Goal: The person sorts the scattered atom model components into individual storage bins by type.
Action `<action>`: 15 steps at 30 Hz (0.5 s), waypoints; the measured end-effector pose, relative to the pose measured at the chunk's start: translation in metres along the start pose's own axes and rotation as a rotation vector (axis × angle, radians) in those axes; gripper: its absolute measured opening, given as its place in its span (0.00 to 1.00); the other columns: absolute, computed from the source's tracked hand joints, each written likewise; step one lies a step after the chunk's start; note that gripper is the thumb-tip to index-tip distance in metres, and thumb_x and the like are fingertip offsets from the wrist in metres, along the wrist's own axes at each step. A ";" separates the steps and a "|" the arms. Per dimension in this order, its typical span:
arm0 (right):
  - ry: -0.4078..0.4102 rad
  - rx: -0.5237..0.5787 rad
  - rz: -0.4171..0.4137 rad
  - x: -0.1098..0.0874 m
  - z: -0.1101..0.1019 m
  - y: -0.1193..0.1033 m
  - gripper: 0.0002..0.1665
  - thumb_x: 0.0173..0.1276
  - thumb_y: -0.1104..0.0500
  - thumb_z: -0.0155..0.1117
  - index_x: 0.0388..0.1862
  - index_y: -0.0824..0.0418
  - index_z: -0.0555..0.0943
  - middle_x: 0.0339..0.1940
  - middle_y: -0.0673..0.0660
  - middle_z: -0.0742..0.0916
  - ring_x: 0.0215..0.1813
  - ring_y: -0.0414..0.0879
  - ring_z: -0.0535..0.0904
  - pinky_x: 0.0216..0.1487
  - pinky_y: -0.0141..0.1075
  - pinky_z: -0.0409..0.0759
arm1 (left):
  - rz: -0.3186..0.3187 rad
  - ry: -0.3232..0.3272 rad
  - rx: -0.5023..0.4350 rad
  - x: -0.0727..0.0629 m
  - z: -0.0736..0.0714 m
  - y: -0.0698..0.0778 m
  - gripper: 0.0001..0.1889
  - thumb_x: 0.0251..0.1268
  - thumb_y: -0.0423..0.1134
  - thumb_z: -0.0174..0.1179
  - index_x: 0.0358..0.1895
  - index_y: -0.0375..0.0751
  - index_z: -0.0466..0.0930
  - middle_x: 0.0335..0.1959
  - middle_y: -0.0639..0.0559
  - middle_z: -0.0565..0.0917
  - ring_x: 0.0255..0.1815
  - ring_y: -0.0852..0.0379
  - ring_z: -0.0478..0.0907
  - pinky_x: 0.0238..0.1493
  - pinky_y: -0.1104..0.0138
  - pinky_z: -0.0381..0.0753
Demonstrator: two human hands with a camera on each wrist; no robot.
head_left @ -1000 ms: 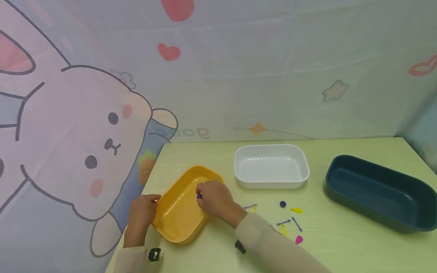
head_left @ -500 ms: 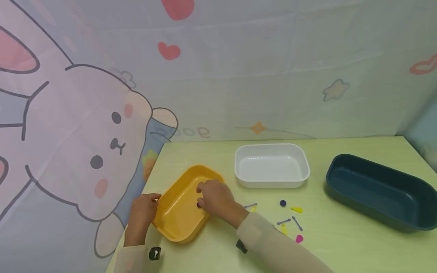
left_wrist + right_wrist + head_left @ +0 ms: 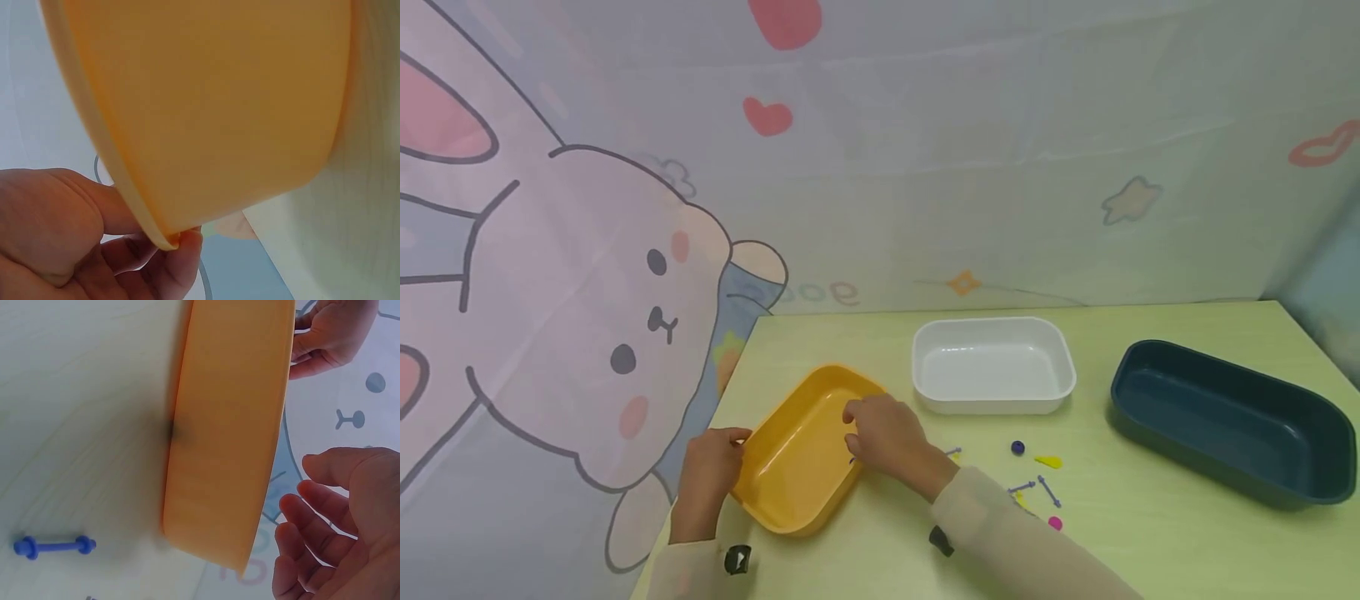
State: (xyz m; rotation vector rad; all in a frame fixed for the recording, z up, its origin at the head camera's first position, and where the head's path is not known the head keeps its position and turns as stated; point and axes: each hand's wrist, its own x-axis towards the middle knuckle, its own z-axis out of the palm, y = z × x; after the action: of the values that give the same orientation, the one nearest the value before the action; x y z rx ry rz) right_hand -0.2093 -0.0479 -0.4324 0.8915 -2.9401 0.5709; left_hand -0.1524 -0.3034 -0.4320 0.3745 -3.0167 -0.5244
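Note:
An orange-yellow plastic tub [image 3: 790, 479] stands at an angle on the left of the table. My left hand [image 3: 711, 462] pinches its left rim; in the left wrist view the thumb and fingertips [image 3: 190, 250] close round the lip. Over the tub's right side is my right hand [image 3: 887, 433]. The right wrist view finds that hand [image 3: 344, 531] with fingers spread apart and loosely bent, nothing between them. A small dark purple bead [image 3: 852, 461] shows just below its fingers, inside the tub near the right wall, mostly hidden.
Right of the tub lie a purple bead [image 3: 1017, 447], purple double-ended pegs [image 3: 1049, 491], yellow drop-shaped pieces [image 3: 1048, 462] and a pink piece [image 3: 1055, 523]. A white tub [image 3: 992, 367] stands behind them, a dark teal tub [image 3: 1232, 417] at right. A printed cloth hangs behind.
My right hand has let go of the purple bead inside the tub and drawn slightly to the right. The left hand keeps its hold on the rim.

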 end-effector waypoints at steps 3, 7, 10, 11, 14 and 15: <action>0.005 0.022 0.012 -0.002 -0.001 0.006 0.12 0.64 0.54 0.66 0.46 0.51 0.86 0.37 0.49 0.90 0.41 0.50 0.82 0.37 0.40 0.81 | 0.003 0.004 -0.001 0.000 0.000 0.001 0.15 0.65 0.25 0.57 0.52 0.33 0.87 0.38 0.37 0.90 0.39 0.42 0.84 0.46 0.50 0.85; 0.019 0.042 0.022 -0.005 -0.004 0.015 0.12 0.63 0.55 0.67 0.45 0.53 0.87 0.34 0.48 0.89 0.38 0.49 0.81 0.38 0.39 0.80 | 0.006 0.008 -0.002 0.000 0.000 0.001 0.15 0.65 0.26 0.56 0.52 0.33 0.87 0.38 0.37 0.90 0.38 0.42 0.84 0.46 0.49 0.84; 0.026 0.030 0.026 -0.009 -0.005 0.022 0.13 0.62 0.55 0.66 0.45 0.53 0.87 0.36 0.50 0.90 0.40 0.49 0.82 0.41 0.39 0.81 | 0.006 0.011 -0.005 0.000 0.001 0.000 0.15 0.65 0.26 0.57 0.51 0.34 0.87 0.38 0.37 0.90 0.38 0.42 0.84 0.45 0.49 0.84; 0.033 0.033 0.029 -0.010 -0.006 0.025 0.13 0.61 0.56 0.65 0.45 0.54 0.87 0.37 0.51 0.90 0.40 0.50 0.82 0.42 0.40 0.81 | 0.005 0.011 -0.006 0.000 0.001 0.000 0.15 0.65 0.26 0.57 0.51 0.34 0.87 0.38 0.38 0.90 0.39 0.41 0.85 0.46 0.49 0.84; 0.040 0.041 0.046 -0.014 -0.009 0.033 0.15 0.60 0.57 0.63 0.45 0.54 0.88 0.39 0.52 0.91 0.42 0.50 0.83 0.42 0.41 0.82 | 0.001 0.011 -0.012 0.000 0.002 -0.001 0.15 0.65 0.26 0.57 0.51 0.34 0.87 0.37 0.38 0.90 0.39 0.41 0.85 0.46 0.49 0.84; 0.044 0.048 0.052 -0.016 -0.010 0.036 0.15 0.60 0.58 0.63 0.46 0.55 0.88 0.39 0.52 0.90 0.41 0.50 0.83 0.41 0.40 0.82 | 0.000 0.010 -0.011 0.000 0.001 -0.001 0.15 0.65 0.26 0.57 0.51 0.34 0.87 0.37 0.38 0.90 0.40 0.41 0.85 0.46 0.48 0.84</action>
State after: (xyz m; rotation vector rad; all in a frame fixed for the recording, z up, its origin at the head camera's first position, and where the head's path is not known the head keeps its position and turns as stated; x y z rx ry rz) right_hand -0.2162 -0.0086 -0.4373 0.7980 -2.9298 0.6569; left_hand -0.1520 -0.3038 -0.4337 0.3753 -3.0032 -0.5373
